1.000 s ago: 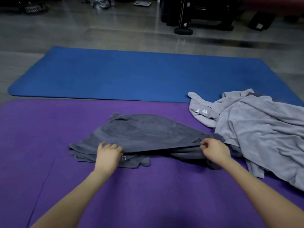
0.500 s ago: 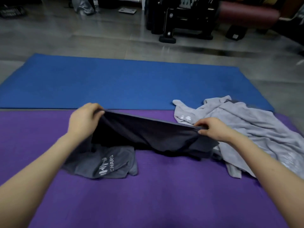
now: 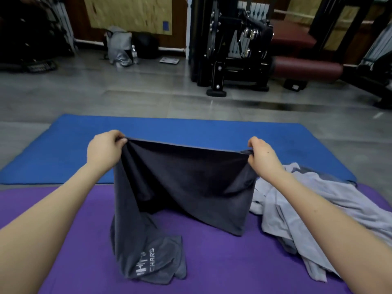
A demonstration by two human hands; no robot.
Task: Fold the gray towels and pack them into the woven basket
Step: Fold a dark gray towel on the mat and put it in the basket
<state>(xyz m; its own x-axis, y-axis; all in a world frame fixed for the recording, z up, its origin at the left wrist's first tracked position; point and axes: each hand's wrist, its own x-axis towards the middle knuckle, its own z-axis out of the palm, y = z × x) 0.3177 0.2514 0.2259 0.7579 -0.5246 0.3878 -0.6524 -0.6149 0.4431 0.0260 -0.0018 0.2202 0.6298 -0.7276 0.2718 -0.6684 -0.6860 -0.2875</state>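
Your purple foam mat [image 3: 212,262] carries a crumpled light gray towel [image 3: 275,221] on its right. Over its middle hangs the dark gray towel [image 3: 180,183], tail on the mat, your left hand [image 3: 104,149] and right hand [image 3: 263,158] each pinching a top corner.

Blue mat [image 3: 191,132] and purple mat [image 3: 212,262] sit edge to edge on the gray floor [image 3: 127,98]. A light gray towel [image 3: 307,209] is heaped on the purple, and the dark towel [image 3: 148,262] has its tail there too.
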